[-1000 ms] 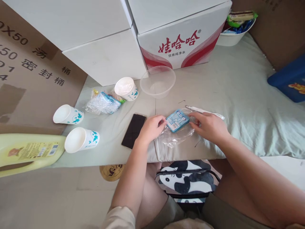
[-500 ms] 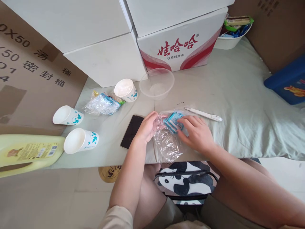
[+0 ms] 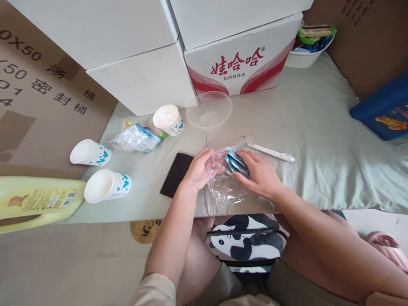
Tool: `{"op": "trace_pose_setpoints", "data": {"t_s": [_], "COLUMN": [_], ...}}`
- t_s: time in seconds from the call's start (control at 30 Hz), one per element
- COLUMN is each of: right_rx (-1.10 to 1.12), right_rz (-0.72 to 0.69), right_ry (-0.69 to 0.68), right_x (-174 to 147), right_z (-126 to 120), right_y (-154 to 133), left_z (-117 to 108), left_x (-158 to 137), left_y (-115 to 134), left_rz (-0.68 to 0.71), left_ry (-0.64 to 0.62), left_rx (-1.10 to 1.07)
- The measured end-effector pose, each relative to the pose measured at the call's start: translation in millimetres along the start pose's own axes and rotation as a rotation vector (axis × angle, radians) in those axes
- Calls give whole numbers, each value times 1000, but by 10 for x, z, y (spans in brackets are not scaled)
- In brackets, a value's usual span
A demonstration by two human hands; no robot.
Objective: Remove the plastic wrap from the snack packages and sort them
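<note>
— Plastic, thin and clear: that is the bag (image 3: 225, 189) under both hands. Where is the blue pack (image 3: 236, 162)?

— At the mouth of the bag, near the front edge of the table (image 3: 318, 127). The right hand (image 3: 258, 176) pinches the pack. The left hand (image 3: 199, 170) is curled and grips the bag's edge.

— How do you do this well?

— I think you hold the bag's mouth wide and steady with the left hand. Keep the pack flat. Go slow, so the thin plastic does not tear or bunch up.

— What is near the hands?

— One black phone (image 3: 177, 174), just beside the left hand. One white pen (image 3: 270, 151), behind the right hand.

— And farther out?

— One clear bowl (image 3: 209, 110). Three paper cups (image 3: 106, 185), all on their sides. One more bag of packs (image 3: 136, 138). One yellow bottle (image 3: 35, 202), lying down on the left. Three white boxes (image 3: 143, 80) at the back, and one white tub (image 3: 306, 57) of snacks.
</note>
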State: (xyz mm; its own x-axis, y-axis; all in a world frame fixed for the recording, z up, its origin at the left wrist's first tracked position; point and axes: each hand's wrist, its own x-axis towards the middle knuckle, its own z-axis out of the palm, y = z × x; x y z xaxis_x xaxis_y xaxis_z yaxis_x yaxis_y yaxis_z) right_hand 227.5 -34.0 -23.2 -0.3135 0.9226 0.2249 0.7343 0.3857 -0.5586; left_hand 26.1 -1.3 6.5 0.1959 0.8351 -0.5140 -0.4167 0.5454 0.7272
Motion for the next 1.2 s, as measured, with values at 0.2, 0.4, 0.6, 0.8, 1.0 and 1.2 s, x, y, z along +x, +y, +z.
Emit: {"op": "trace_pose_setpoints", "data": {"t_s": [0.2, 0.4, 0.6, 0.8, 1.0, 1.2], "right_rx": [-104, -304, -339, -92, 62, -143], "right_rz": [91, 164, 153, 279, 266, 67], "right_ry": [-33, -77, -2, 143, 371, 282], "right_x": [46, 24, 37, 45, 363, 1315], "right_z": [-21, -44, -4, -187, -261, -270], "right_y": [-158, -288, -263, -120, -217, -294], "left_z": [-35, -62, -85, -190, -240, -205], "left_x": [-31, -86, -90, -61, -105, -78], "left_y": [-50, -71, -72, 57, 124, 93], "left_rz": [52, 57, 92, 208, 178, 173], "left_ry": [-34, -33, 12, 282, 262, 214], "left_rx": [-14, 67, 127, 154, 224, 233]}}
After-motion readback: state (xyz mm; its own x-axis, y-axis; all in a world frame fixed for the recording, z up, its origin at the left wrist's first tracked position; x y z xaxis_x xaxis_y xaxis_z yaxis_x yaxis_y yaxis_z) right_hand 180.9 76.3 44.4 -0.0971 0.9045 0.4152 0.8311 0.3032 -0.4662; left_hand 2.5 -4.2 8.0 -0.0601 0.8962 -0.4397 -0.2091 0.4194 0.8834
